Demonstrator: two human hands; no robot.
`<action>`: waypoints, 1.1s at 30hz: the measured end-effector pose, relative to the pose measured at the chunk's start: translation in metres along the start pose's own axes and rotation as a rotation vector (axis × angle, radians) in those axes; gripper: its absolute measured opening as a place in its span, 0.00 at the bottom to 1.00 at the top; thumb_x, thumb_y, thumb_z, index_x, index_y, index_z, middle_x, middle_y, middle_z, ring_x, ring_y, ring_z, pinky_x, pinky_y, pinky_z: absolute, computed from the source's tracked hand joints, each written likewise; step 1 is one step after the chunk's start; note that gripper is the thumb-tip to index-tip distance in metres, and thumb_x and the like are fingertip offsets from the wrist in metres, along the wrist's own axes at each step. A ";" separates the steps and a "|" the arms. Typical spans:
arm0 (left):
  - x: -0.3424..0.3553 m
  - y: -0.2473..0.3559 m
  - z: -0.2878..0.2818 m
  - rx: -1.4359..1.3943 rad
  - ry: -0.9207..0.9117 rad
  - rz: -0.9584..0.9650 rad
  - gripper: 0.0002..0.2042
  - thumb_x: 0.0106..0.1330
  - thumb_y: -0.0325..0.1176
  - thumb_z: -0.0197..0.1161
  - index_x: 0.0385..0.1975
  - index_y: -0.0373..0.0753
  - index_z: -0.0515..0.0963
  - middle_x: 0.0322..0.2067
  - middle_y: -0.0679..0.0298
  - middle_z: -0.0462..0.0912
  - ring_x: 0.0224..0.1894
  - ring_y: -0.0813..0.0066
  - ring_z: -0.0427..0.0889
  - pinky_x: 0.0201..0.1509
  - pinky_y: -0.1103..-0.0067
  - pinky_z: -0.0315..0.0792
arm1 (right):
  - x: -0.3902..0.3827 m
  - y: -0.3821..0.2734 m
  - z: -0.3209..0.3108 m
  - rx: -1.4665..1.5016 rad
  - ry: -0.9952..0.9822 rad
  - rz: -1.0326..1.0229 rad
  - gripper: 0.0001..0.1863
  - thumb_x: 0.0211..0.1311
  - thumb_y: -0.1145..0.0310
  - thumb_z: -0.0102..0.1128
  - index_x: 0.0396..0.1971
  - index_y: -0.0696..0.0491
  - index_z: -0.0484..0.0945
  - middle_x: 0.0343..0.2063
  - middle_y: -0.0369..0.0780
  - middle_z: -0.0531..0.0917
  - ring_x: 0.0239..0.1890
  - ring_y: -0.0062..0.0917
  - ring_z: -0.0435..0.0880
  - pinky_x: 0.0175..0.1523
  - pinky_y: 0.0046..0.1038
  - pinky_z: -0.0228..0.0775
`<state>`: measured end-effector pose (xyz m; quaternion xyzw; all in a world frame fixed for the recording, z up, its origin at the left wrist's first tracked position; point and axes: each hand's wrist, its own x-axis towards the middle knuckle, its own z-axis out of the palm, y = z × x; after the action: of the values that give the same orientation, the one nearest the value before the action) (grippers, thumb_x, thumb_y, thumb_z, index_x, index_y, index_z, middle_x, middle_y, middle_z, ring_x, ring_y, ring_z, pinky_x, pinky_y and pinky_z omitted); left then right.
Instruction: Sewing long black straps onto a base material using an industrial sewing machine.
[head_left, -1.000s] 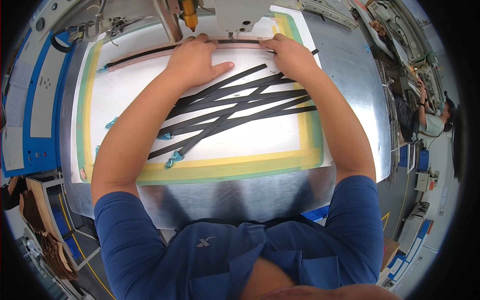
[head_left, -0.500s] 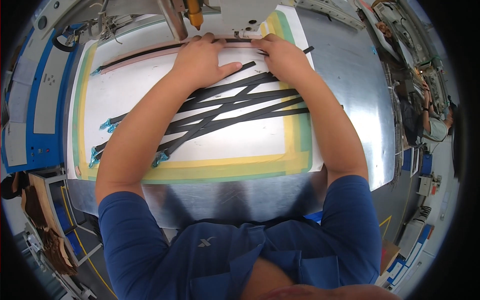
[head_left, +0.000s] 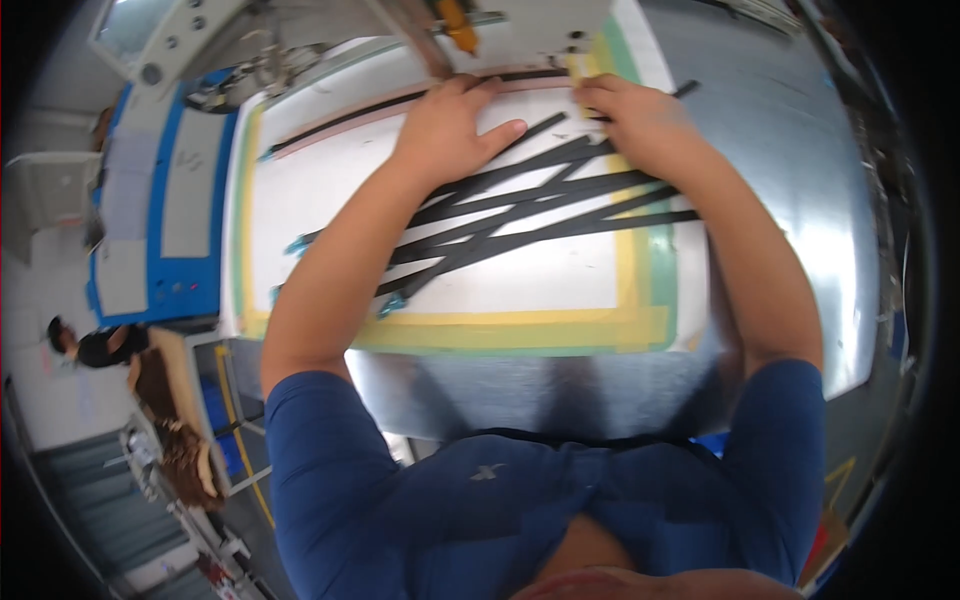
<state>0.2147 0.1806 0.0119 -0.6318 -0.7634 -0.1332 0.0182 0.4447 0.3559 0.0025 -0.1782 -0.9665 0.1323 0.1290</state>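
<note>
A long black strap lies along a pale pink guide strip at the far side of a white board. My left hand rests over the middle of this strap, fingers forward and thumb spread to the right. Beyond the strap's right end, my right hand touches the board, its fingers extended leftward and holding nothing visible. Between my forearms, several loose black straps lie crisscrossed, some reaching under my right hand and wrist. Crumpled blue wrapping covers the left end of one strap.
Yellow tape and green tape border the white board on a shiny metal table. An orange-tipped machine part hangs just beyond my hands. A blue machine cabinet stands left. Another person is far left.
My view has swung left, so the scene sits farther right in the picture. My right hand has drawn slightly off the far strap's end. My left hand stays on that strap.
</note>
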 end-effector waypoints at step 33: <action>-0.157 -0.175 -0.116 0.060 0.460 -0.674 0.27 0.82 0.49 0.51 0.30 0.29 0.81 0.24 0.48 0.82 0.27 0.55 0.77 0.38 0.63 0.72 | -0.005 -0.011 -0.019 0.038 -0.062 0.101 0.20 0.68 0.65 0.64 0.59 0.48 0.80 0.56 0.41 0.80 0.53 0.40 0.86 0.58 0.39 0.80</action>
<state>0.0603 -0.0253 0.0614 -0.2992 -0.9072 -0.2472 0.1623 0.4517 0.3484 0.0229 -0.2198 -0.9572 0.1625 0.0956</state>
